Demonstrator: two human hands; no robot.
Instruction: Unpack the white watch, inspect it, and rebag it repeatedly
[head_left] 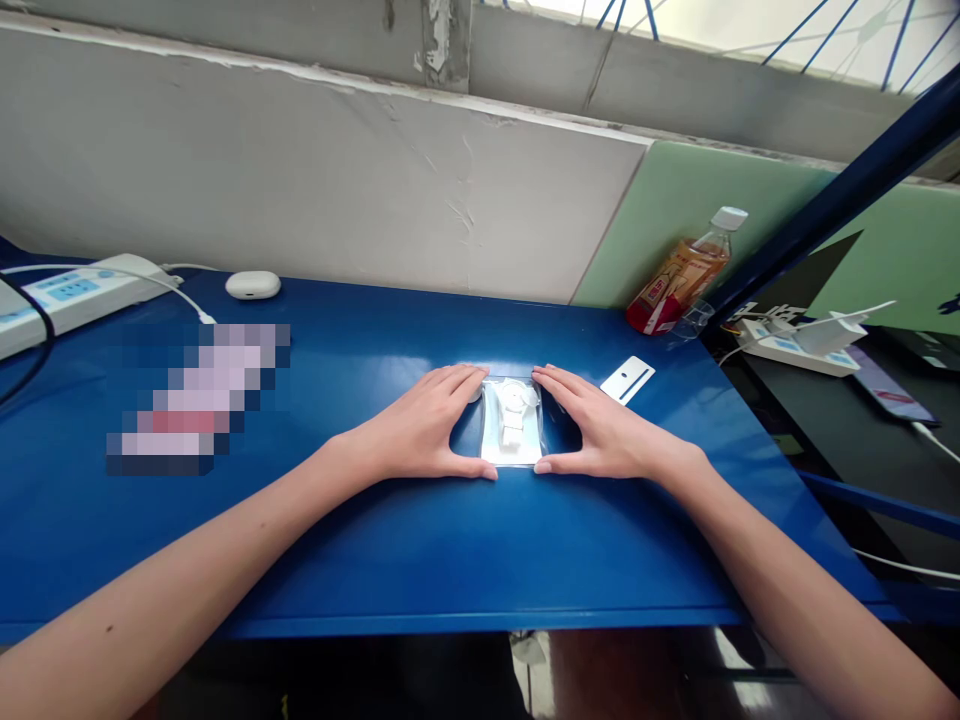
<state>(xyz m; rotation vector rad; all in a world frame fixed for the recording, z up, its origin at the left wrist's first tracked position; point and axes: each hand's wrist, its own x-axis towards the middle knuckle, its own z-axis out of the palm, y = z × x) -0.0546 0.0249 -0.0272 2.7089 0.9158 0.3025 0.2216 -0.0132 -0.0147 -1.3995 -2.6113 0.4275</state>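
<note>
Centrally, a small flat pouch of clear, glossy film lay on the smooth blue tabletop. Its outline was rectangular, and it enclosed a white moulded part, blocky in form, whose exact kind could not be told. The left hand rested palm-down just left of the pouch, spread wide in a C-shape. Its forefinger tip was at the pouch's far corner and its thumb tip at the near corner, touching the film without closing on it. The right hand mirrored it on the opposite side, likewise wide, with thumb and forefinger bracketing the pouch's right edge. Just beyond the right hand lay a thin white rectangular card marked with a dark slot and a small hole. Near the far right corner a clear plastic bottle stood tilted against a pale green panel; it was white-capped and red-labelled and held amber liquid. A rounded, glossy white case sat at the foot of the grey, scuffed wall, well apart from both hands. A white power strip with pale blue sockets lay at the far left, and a white cable ran from it.
</note>
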